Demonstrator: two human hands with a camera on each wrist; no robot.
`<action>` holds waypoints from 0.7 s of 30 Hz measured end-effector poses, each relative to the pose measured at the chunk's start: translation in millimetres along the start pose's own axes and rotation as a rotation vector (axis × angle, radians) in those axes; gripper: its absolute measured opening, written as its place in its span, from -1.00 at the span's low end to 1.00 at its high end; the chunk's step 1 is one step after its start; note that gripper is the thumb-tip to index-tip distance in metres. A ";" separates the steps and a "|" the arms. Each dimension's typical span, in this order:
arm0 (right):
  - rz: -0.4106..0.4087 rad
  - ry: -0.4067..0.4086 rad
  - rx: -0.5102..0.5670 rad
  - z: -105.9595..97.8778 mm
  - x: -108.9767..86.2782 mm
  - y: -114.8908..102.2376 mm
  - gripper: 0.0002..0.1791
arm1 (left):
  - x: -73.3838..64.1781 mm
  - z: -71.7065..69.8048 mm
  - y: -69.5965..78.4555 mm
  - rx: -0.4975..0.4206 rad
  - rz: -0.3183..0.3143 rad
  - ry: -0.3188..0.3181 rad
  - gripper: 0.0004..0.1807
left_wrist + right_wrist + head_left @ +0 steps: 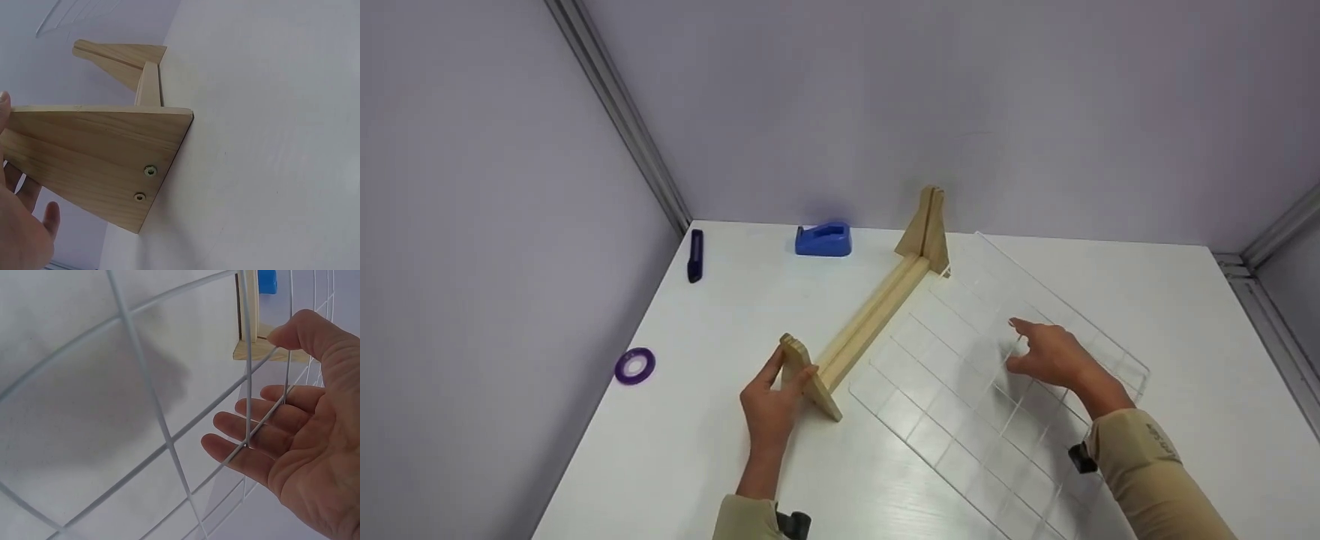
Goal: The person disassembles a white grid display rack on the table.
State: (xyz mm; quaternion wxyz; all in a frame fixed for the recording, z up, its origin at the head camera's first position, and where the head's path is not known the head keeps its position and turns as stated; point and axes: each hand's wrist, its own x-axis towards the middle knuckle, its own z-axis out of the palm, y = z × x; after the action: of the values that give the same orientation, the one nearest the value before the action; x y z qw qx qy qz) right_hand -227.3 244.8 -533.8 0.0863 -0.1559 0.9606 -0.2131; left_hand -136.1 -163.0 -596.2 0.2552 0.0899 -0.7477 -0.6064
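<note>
A wooden stand has a long grooved crossbar (877,319) between two upright end pieces, the far one (924,232) slotted at its top. My left hand (769,411) pinches the upper part of the near end piece (101,160) between thumb and fingers. Two bolt heads show on that piece's outer face. My right hand (1051,358) holds a white wire grid panel (169,443) by its inner wires, the thumb on one side and the fingers behind them. The grid slants beside the stand, its left corner close to the near end piece.
On the white table (705,420), a blue tape dispenser (823,240) stands at the back and a dark utility knife (695,256) lies at the back left. A purple tape roll (634,366) is at the left edge. Walls rise behind the table and on the left.
</note>
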 end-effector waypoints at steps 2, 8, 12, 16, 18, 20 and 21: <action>0.003 -0.005 0.004 2.4 1.0 1.4 -0.19 | -0.6 0.1 0.5 -0.001 0.002 0.000 -0.27; -0.006 -0.019 0.036 11.1 3.1 5.8 -0.20 | -3.0 0.5 0.5 0.011 -0.001 0.008 -0.28; -0.020 -0.017 0.027 16.7 3.3 8.4 -0.21 | -3.7 1.1 0.6 0.011 0.005 0.009 -0.28; -0.013 -0.026 0.022 20.8 2.8 10.1 -0.22 | -4.0 1.3 1.4 0.030 0.013 0.020 -0.27; -0.003 -0.038 0.022 22.4 2.8 9.9 -0.22 | -4.0 1.3 1.6 0.038 0.011 0.025 -0.27; 0.011 -0.048 0.018 24.7 3.2 9.9 -0.23 | -3.8 1.3 1.9 0.042 0.010 0.029 -0.27; 0.018 -0.052 0.017 26.1 3.5 10.0 -0.23 | -3.9 1.1 2.1 0.043 0.011 0.029 -0.27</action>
State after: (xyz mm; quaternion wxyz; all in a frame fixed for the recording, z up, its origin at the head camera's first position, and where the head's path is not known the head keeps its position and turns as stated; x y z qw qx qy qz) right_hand -227.2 242.3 -561.9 0.1144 -0.1520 0.9576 -0.2163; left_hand -132.9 -159.8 -595.4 0.2674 0.1001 -0.7571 -0.5876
